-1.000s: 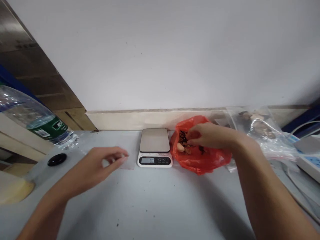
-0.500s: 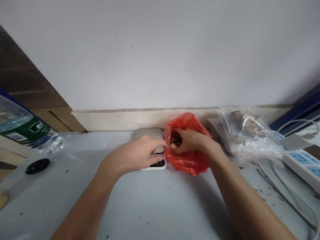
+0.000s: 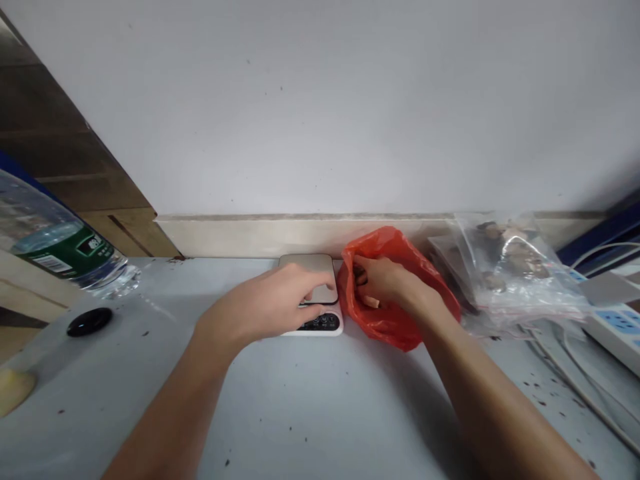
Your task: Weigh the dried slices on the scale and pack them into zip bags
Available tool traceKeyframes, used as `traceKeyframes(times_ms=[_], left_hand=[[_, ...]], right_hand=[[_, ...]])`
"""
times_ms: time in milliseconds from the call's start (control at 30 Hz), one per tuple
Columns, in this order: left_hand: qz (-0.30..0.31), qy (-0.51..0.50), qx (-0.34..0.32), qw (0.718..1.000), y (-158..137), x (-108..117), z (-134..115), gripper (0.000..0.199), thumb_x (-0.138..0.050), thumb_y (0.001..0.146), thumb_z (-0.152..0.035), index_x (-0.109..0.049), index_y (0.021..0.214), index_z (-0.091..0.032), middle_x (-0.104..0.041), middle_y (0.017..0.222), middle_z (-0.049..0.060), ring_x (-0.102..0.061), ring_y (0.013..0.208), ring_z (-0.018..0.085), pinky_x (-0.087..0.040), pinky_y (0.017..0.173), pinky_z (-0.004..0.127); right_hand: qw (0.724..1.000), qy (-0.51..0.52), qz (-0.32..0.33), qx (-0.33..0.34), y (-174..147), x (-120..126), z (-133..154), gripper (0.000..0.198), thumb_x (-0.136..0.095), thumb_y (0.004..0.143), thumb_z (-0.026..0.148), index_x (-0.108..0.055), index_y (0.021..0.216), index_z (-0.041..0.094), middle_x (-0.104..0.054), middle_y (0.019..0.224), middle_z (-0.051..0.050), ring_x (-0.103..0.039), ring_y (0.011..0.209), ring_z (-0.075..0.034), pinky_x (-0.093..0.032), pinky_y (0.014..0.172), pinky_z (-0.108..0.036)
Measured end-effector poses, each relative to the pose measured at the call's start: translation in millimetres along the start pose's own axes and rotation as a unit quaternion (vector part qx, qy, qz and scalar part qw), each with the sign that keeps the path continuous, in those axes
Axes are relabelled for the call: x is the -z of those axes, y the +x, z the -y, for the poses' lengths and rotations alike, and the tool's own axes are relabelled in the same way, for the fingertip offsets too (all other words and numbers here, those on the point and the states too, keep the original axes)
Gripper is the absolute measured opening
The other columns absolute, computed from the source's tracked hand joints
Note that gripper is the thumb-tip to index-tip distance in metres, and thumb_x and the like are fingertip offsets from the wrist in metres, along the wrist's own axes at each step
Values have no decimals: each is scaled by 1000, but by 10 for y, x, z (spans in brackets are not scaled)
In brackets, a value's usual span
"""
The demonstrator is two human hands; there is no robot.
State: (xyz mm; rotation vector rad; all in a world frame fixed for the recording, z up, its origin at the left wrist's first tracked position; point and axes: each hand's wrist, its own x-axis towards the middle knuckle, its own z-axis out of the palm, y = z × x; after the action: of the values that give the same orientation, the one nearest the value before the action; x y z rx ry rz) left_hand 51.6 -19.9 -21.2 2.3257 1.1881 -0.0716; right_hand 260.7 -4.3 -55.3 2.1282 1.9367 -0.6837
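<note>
A red plastic bag (image 3: 387, 327) stands with its mouth spread, and my right hand (image 3: 383, 280) reaches down inside it. The fingers of that hand are curled around something at the bag's left inner side; dark brown bits show there, too hidden to name. Just left of the bag lies a small kitchen scale (image 3: 315, 259) with a pale metal plate and a black button panel. Over the scale hovers my left hand (image 3: 270, 300), thumb and forefinger apart with nothing between them. It covers part of the plate and panel.
Clear zip bags (image 3: 520, 280) with brown dried pieces lie right of the red bag, by a white power strip (image 3: 617, 327) and cables. At left are a tilted water bottle (image 3: 65, 250), a black oval object (image 3: 90, 322) and a pale yellow piece (image 3: 15, 392). A wall rises behind.
My left hand has let go of the red bag's rim, and its thumb and forefinger have parted. My right hand stays in the bag. The whole view has shifted slightly.
</note>
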Motion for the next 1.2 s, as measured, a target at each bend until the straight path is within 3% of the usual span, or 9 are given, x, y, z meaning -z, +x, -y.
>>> traceKeyframes(times_ms=[100, 200, 400, 567, 733, 800, 867, 967, 1200], left_hand=[[7, 3, 12, 1000, 4, -7, 14, 40, -52, 97, -49, -69, 131, -35, -70, 111, 5, -68, 85, 23, -47, 66, 29], [23, 9, 43, 999, 1, -12, 36, 44, -50, 98, -51, -64, 137, -36, -69, 122, 6, -69, 87, 23, -48, 66, 29], [21, 16, 61, 998, 10, 33, 110, 45, -50, 98, -46, -63, 139, -34, -69, 125, 7, -70, 95, 25, -50, 74, 32], [-29, 3, 15, 999, 92, 106, 178, 18, -55, 88, -22, -73, 85, -20, -71, 81, 3, -63, 73, 19, -43, 64, 29], [-76, 31, 31, 996, 81, 166, 202, 38, -57, 94, -42, -65, 64, -20, -51, 57, 0, -43, 53, 14, -29, 53, 30], [-65, 32, 47, 996, 44, 192, 227, 39, -54, 95, -49, -73, 77, -20, -59, 65, 2, -50, 57, 16, -33, 55, 30], [-43, 20, 72, 996, 3, 217, 268, 40, -55, 94, -50, -78, 109, -21, -73, 91, 6, -64, 76, 20, -44, 65, 29], [8, 13, 138, 990, -50, 247, 340, 57, -58, 91, -52, -66, 141, -28, -74, 125, 8, -71, 103, 26, -51, 83, 32], [40, -2, 172, 984, -119, 304, 462, 67, -58, 89, -56, -57, 152, -31, -72, 137, 7, -71, 116, 27, -52, 95, 33]], right_hand=[[1000, 1, -13, -18, -22, 4, 11, 44, -67, 72, 0, -76, 110, 20, -76, 78, -7, -72, 74, -25, -40, 53, -28], [999, 12, -37, -35, -50, 36, -1, 26, -60, 83, 4, -79, 95, 18, -79, 85, -12, -74, 74, -23, -44, 55, -27], [995, 25, -86, -49, -105, 146, -112, 29, -52, 89, 4, -78, 98, 13, -80, 100, -17, -75, 82, -25, -45, 58, -28], [997, 57, -56, -8, -206, 217, -157, 22, -56, 89, 8, -74, 93, 20, -78, 93, -6, -72, 80, -18, -47, 60, -24], [999, 15, 36, 5, -162, 119, -71, 19, -72, 82, 19, -74, 101, 22, -77, 94, -5, -71, 80, -21, -47, 58, -26], [999, 2, 39, 15, -118, 62, -21, 20, -70, 85, 18, -76, 104, 22, -79, 99, -7, -72, 87, -23, -47, 63, -27], [999, -7, 27, 21, -98, 23, 22, 25, -65, 90, 18, -76, 111, 22, -79, 108, -9, -74, 94, -25, -47, 67, -29], [1000, -14, 14, 22, -111, 12, 48, 32, -58, 93, 13, -77, 119, 19, -80, 114, -12, -75, 96, -26, -47, 67, -30], [999, 18, 16, 44, -154, 129, -73, 30, -58, 89, 6, -83, 98, 20, -82, 90, -8, -77, 82, -24, -51, 61, -27]])
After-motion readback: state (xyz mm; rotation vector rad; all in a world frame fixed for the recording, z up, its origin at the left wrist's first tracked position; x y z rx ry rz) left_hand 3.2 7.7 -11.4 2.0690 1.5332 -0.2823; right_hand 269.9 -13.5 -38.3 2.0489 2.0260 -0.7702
